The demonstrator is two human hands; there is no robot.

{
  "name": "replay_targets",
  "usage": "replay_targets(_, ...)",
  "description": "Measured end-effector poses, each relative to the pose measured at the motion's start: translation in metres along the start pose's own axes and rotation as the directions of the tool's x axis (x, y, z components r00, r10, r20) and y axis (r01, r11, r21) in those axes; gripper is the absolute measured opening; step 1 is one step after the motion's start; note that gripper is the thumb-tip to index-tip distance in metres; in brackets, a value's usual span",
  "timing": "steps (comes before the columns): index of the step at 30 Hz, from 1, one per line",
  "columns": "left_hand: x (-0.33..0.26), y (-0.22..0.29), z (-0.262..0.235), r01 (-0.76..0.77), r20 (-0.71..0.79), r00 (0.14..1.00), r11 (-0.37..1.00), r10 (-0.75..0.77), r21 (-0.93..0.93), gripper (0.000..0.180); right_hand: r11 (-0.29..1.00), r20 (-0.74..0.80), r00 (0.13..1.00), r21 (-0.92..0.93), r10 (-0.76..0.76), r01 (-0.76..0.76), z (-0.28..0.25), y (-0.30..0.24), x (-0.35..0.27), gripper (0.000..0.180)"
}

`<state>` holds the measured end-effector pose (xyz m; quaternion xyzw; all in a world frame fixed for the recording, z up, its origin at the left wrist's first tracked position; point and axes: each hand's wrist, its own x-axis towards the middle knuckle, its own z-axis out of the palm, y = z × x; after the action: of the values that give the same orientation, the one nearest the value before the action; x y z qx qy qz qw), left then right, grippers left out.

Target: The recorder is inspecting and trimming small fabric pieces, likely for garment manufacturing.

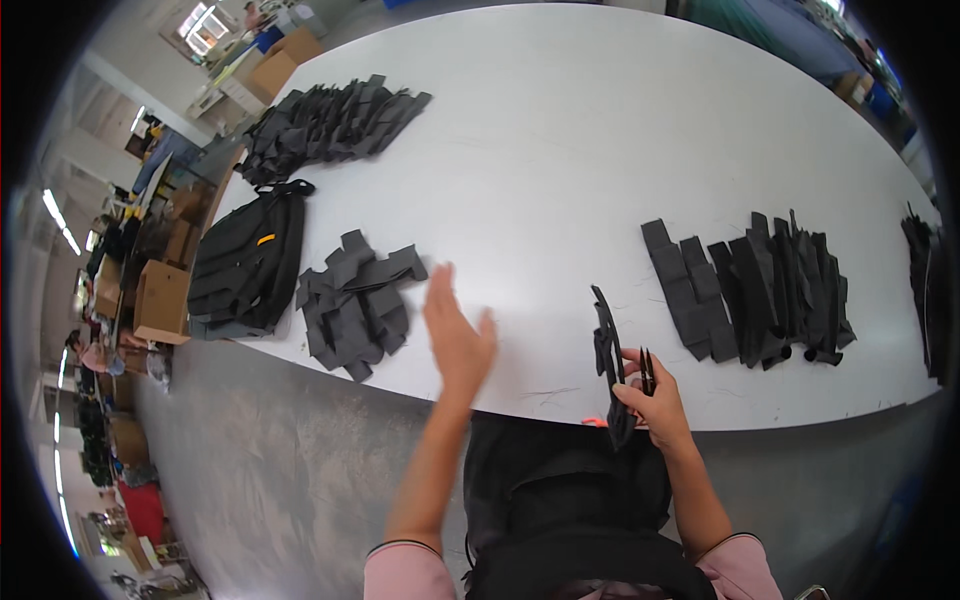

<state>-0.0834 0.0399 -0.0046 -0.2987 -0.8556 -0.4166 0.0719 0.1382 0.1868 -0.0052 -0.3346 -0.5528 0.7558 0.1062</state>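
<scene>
Pinching a black fabric strip (608, 365) upright, long axis vertical: right hand (655, 405) (thread snips alongside) | left hand (457, 335) fingers spread, empty, just right of the loose black strip pile (355, 300) | table (560, 150).

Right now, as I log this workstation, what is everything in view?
Table: one, white, centre.
Dark strap pieces: one loose heap, near left.
Strap pieces: one long fanned pile, far left.
Strap pieces: one row, right.
More dark pieces: one stack, right edge.
Backpack: one, black, table's left end.
Cardboard boxes: several, brown, floor at left.
Strap piece: one, black, in the right hand.
Small snips: one, dark, same hand.
Left hand: open, over the table beside the near heap.
Right hand: at the near edge.
</scene>
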Motion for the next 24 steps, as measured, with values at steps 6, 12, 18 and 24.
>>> replay_targets(6,0.068,-0.120,-0.037,-0.222,0.189,0.975,0.571,0.117,0.791,0.063,0.999,0.113,0.993,-0.037,0.033,-0.029,0.018,0.007,-0.003,0.049)
replay_targets(12,0.053,-0.142,-0.043,-0.357,0.295,0.932,0.666,0.210,0.655,0.043,0.995,0.138,0.987,-0.056,0.085,-0.078,0.020,0.010,-0.014,0.050)
replay_targets(18,0.009,-0.092,-0.092,-0.491,0.484,0.851,0.636,0.204,0.595,0.052,0.981,0.181,0.970,0.074,0.162,-0.178,0.019,0.012,-0.013,0.051)
replay_targets(24,0.001,0.024,-0.184,-0.382,-0.434,0.732,0.844,0.525,0.375,0.028,0.948,0.146,0.968,0.216,0.204,-0.233,0.019,0.012,-0.004,0.050)
